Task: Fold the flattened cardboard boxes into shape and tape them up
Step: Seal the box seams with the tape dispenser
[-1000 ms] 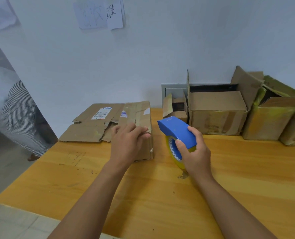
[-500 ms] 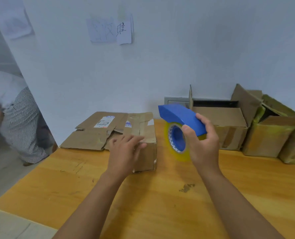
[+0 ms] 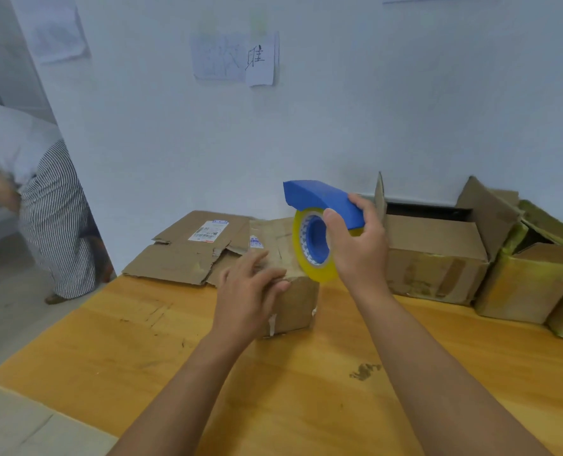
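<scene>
White wall behind, papers pinned to it, writing too faint to read. Orange wooden table (image 3: 142,350) runs along it.

Small cardboard box (image 3: 293,301) stands folded near the table's middle. Left hand (image 3: 250,291) rests on its top near edge, fingers (image 3: 273,278) straight and together, pressing the flaps flat. Behind it, flattened cardboard (image 3: 188,255) with a shipping label lies against the wall, not yet shaped.

Change: a second ago the tape dispenser (image 3: 319,218) sat low, just off the table to the right of the box. Now it is lifted and carried across, hanging above the box's far right corner. Right hand (image 3: 359,248) grips it, fingers curled over the blue housing, thumb on the near side by the yellow roll. Left hand has barely shifted. My reading: shaping of this box is done, and taping of the top seam is about to begin.

Hard to see: the seam itself sits under the left hand. The free tape end and the cutter blade are not visible, so whether tape is already drawn out, cannot tell. The box's far side is hidden by the roll.

Right along the wall: open boxes (image 3: 438,258), one wrapped in yellowish tape, cut off at the frame edge. Another person at far left, blurred, partly out of view.
</scene>
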